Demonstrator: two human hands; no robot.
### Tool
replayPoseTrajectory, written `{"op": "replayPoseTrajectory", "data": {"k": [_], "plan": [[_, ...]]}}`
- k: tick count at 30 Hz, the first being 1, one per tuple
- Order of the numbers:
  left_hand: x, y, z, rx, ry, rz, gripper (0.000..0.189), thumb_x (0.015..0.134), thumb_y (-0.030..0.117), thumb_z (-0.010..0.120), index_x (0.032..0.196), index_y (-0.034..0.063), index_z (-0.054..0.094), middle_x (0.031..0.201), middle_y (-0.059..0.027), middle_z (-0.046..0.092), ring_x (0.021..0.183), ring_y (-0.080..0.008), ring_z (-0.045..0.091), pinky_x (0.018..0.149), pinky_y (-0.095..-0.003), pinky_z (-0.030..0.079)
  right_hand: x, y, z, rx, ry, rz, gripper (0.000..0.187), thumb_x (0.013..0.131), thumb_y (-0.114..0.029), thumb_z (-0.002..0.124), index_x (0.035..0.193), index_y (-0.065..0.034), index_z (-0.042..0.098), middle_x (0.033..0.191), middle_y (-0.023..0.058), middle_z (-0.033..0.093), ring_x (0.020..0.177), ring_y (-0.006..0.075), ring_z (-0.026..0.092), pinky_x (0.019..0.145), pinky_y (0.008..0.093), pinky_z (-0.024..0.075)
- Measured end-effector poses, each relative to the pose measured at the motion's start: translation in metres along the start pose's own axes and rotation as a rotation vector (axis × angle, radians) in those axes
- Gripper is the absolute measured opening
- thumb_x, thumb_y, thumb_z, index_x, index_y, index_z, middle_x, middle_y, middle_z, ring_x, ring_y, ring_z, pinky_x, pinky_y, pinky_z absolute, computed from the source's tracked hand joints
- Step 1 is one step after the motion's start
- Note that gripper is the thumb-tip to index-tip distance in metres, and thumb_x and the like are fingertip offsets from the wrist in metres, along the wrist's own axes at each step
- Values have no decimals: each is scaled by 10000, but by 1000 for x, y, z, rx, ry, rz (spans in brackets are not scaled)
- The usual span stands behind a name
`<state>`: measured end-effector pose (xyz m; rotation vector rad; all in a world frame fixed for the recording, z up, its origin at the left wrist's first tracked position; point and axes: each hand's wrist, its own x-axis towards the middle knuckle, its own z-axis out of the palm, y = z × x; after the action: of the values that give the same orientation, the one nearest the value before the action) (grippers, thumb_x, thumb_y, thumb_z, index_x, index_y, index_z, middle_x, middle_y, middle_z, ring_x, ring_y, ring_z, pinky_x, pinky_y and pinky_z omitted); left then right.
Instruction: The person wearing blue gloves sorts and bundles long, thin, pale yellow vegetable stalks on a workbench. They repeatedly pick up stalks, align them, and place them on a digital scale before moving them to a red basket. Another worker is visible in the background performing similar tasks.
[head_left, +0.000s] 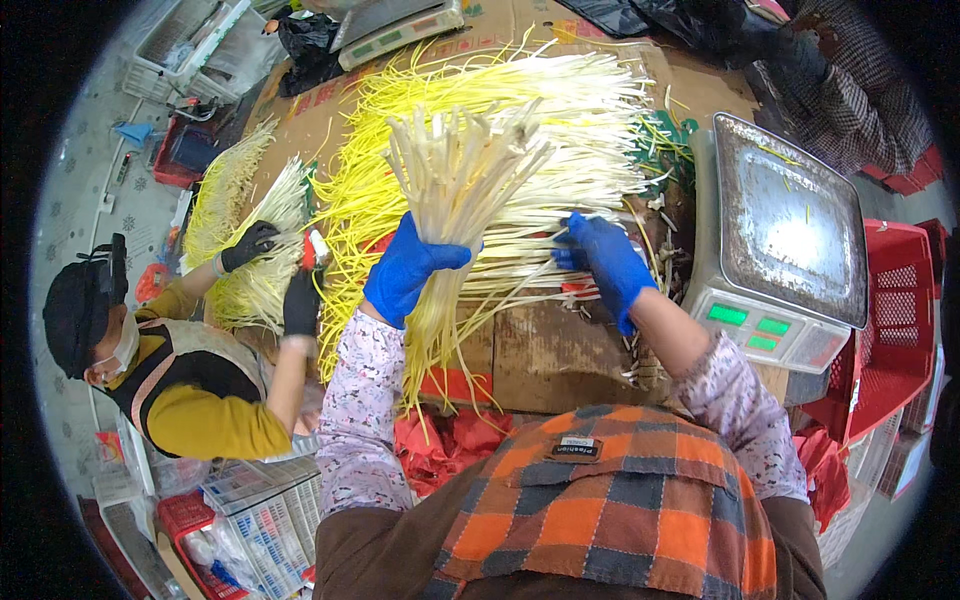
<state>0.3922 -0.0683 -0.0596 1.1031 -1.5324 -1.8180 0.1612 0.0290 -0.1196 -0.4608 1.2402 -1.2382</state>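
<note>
My left hand (412, 270), in a blue glove, grips an upright bundle of yellow chives (469, 165) around its middle. The pale stalk ends fan out above the fist, and the thin yellow leaves hang below it. A wide pile of yellow chives (517, 90) lies behind the bundle, with white ends to the right and yellow leaves to the left. At the near right side of that pile, my right hand (611, 259), also blue-gloved, has bent fingers among the white stalk ends. Whether those fingers pinch any stalks is unclear.
A digital scale (787, 210) stands right, beside a red plastic crate (900, 322). Another scale (397, 30) and a black plastic bag (307, 49) are at the back. On the left, a co-worker (202, 390) in black gloves handles chives (277, 210) with a red-and-white object.
</note>
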Motion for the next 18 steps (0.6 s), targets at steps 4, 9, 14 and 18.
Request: {"op": "replayPoseTrajectory", "data": {"k": [4, 9, 14, 18], "plan": [[0, -2, 0, 13, -6, 10, 862, 659, -64, 731, 1438, 28, 372, 1327, -109, 557, 1184, -252, 572, 1038, -370, 441, -32, -29, -16, -698, -5, -142, 414, 922, -420, 656, 1054, -28, 686, 840, 116, 699, 737, 177, 665, 684, 333, 534], [2, 0, 14, 208, -87, -67, 919, 665, -25, 778, 1470, 38, 337, 1363, -106, 533, 1237, -239, 528, 1062, -361, 410, -38, -90, -15, -1106, 175, -1283, 417, 865, -249, 693, 1238, -79, 623, 1068, 150, 684, 966, 318, 646, 801, 393, 521], [-3, -1, 16, 359, -70, -50, 956, 672, -1, 807, 1488, 41, 311, 1405, -106, 500, 1272, -223, 493, 1080, -360, 388, -29, -109, -22, -1163, 37, -1156, 249, 869, -91, 673, 1114, -46, 684, 980, 102, 695, 946, 238, 657, 811, 342, 524], [-5, -2, 11, 224, -37, -82, 933, 663, -53, 768, 1480, 42, 327, 1390, -102, 513, 1274, -236, 498, 1090, -358, 385, -36, -128, -61, -574, 295, -652, 204, 909, -91, 646, 1097, -42, 706, 921, 111, 721, 894, 219, 683, 817, 314, 530]]}}
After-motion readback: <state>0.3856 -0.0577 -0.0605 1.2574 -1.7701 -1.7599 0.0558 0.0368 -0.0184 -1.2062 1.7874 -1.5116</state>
